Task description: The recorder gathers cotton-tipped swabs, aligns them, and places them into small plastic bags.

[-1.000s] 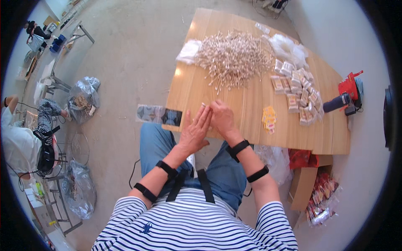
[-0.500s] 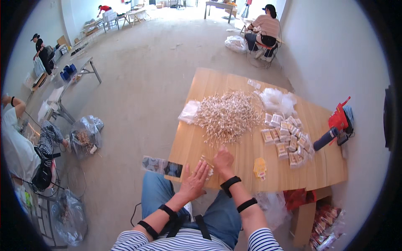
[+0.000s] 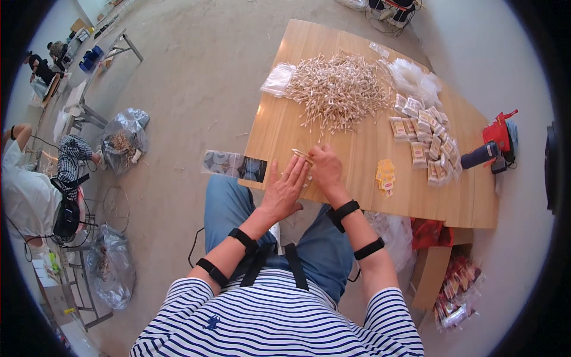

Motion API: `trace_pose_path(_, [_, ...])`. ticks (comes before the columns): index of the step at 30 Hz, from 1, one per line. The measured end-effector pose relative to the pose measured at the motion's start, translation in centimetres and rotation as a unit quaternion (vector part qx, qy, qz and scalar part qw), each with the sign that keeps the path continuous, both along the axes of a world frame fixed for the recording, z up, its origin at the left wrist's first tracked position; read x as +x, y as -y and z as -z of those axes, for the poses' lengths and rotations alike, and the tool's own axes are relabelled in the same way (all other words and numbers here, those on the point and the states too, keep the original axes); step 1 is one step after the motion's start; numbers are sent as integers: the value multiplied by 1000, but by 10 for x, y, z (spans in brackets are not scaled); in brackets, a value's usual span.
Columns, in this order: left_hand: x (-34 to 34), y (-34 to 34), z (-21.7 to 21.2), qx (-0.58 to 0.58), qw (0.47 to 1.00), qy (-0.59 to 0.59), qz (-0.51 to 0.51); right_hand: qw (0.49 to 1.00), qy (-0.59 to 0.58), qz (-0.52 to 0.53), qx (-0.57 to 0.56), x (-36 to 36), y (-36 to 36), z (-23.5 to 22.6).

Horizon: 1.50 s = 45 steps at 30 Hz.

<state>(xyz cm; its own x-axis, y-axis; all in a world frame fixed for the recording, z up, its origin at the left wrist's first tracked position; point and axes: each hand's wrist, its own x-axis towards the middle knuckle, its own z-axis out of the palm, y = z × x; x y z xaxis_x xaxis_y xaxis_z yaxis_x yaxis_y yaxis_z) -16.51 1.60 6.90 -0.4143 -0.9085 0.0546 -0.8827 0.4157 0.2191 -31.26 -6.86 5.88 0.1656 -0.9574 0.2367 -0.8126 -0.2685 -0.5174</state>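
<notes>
Near the table's front edge my left hand (image 3: 284, 189) lies flat, fingers stretched out, over a few cotton swabs (image 3: 301, 155). Close beside it my right hand (image 3: 325, 169) is closed, its fingertips pinching at the ends of those swabs; how many it grips is hidden. White swab tips show beneath and beside my left fingers. A large heap of loose cotton swabs (image 3: 339, 89) lies beyond both hands. To the right are filled packs of swabs (image 3: 425, 134) in a pile and a small stack of yellow printed cards (image 3: 385, 174).
Clear flat bags (image 3: 278, 80) lie left of the heap, crumpled clear plastic (image 3: 414, 81) right of it. A dark bottle (image 3: 479, 155) and a red bag (image 3: 499, 138) are at the table's right. A dark printed strip (image 3: 235, 166) overhangs the left edge. A co-worker (image 3: 35, 184) sits far left.
The view has tilted down, so the table appears higher. My right hand has come back from the heap's near edge to the swabs at my left fingertips. My left hand stays flat.
</notes>
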Motion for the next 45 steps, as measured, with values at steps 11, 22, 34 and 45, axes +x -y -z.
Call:
trace_pose_path(11, [0,-2,3,-8,1000,-15,-6,999,-3,15,33,-6,-20,-9])
trace_pose_path(22, [0,2,17,-34,999,-30,-12,966,-158,-158,129,-10,-71,-26])
trace_pose_path(34, [28,23,20,56,940,-336,31,977,-174,-87,90,9,-86,-6])
trace_pose_path(45, [22,78,31,154,795,-586,-21,976,-177,-90,87,11,-87,-8])
